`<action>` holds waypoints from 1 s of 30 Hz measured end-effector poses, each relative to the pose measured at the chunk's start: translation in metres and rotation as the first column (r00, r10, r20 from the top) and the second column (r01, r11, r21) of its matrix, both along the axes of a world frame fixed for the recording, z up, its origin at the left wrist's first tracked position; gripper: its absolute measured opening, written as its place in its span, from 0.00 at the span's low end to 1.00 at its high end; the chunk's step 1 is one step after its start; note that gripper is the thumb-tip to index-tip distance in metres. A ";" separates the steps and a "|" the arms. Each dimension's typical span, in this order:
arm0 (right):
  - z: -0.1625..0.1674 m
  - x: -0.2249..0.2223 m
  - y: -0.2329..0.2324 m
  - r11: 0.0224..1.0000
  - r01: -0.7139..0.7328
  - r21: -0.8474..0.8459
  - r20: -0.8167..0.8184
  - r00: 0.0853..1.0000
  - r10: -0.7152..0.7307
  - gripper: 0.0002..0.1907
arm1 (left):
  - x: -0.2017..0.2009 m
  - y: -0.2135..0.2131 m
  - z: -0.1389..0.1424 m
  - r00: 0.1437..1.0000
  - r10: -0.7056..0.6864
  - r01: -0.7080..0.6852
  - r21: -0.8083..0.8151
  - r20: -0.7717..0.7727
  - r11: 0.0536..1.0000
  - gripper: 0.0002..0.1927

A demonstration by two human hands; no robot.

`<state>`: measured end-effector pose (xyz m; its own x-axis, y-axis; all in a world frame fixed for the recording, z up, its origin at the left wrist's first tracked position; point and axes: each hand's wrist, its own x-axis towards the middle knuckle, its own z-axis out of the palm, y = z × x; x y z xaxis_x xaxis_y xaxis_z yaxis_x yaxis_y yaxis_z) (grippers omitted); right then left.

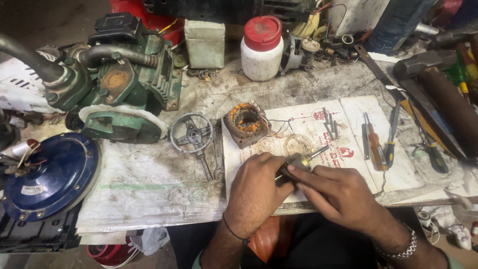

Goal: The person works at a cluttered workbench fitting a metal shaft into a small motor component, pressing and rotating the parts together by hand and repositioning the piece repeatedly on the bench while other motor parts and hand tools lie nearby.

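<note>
Near the counter's (149,189) front edge our left hand (256,187) and right hand (338,192) both close on the rotor (298,162); it looks dense, rigid, oily; best gripped by its body, not the thin shaft.

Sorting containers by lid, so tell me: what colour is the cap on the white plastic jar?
Red, on the white jar at the bench's back; head view shows it.

We see a small motor rotor (298,160), brass-coloured with a thin steel shaft pointing up and right, tilted above the paper-covered surface (318,124), mostly hidden, near the middle of the workbench.
</note>
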<state>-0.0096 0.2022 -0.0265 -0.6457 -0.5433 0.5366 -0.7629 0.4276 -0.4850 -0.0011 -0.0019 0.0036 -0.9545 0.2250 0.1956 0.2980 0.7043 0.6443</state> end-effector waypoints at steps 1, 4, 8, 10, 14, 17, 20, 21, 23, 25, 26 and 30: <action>0.000 0.001 -0.001 0.996 0.075 0.047 -0.031 0.997 -0.074 0.24 | 0.000 0.001 0.000 1.000 0.006 -0.006 0.007 0.003 1.000 0.20; 0.001 0.003 -0.002 0.977 0.181 0.111 -0.103 0.980 -0.170 0.25 | 0.001 0.000 0.001 1.000 0.011 -0.012 0.013 0.009 1.000 0.18; 0.000 0.003 -0.002 0.983 0.148 0.106 -0.081 0.987 -0.139 0.25 | 0.001 0.000 0.000 1.000 0.012 -0.012 0.006 -0.009 1.000 0.21; -0.002 0.003 -0.002 0.978 0.170 0.120 -0.098 0.982 -0.159 0.25 | 0.001 0.000 0.000 1.000 0.009 -0.009 0.004 -0.017 1.000 0.22; -0.003 0.001 -0.001 0.986 0.137 0.091 -0.053 0.990 -0.133 0.25 | 0.001 0.000 0.000 1.000 0.005 -0.005 -0.006 -0.002 1.000 0.22; -0.002 0.002 0.000 0.977 0.182 0.107 -0.091 0.981 -0.172 0.25 | 0.001 0.000 0.000 1.000 0.001 -0.001 0.012 -0.001 1.000 0.20; -0.001 0.001 0.000 0.994 0.086 0.074 -0.085 0.993 -0.079 0.26 | 0.001 0.000 0.000 1.000 0.001 -0.001 0.006 0.007 1.000 0.19; -0.001 0.001 0.000 0.998 0.026 0.050 -0.060 0.998 -0.023 0.26 | 0.001 0.001 0.000 1.000 0.002 -0.002 -0.002 0.014 1.000 0.19; -0.002 0.001 0.000 0.985 0.155 0.074 -0.093 0.985 -0.148 0.26 | 0.000 0.000 0.000 0.999 0.012 -0.012 -0.016 0.034 1.000 0.17; -0.002 0.001 0.000 0.979 0.182 0.089 -0.090 0.981 -0.174 0.26 | 0.000 0.001 0.000 0.999 0.004 -0.004 -0.015 0.045 1.000 0.17; -0.003 0.001 0.000 0.986 0.141 0.091 -0.070 0.988 -0.135 0.26 | -0.001 0.000 0.000 0.999 -0.006 0.006 -0.009 0.046 1.000 0.20; -0.003 0.001 0.000 0.986 0.146 0.082 -0.023 0.989 -0.145 0.25 | -0.001 0.000 0.000 0.999 -0.006 0.007 -0.027 0.051 1.000 0.19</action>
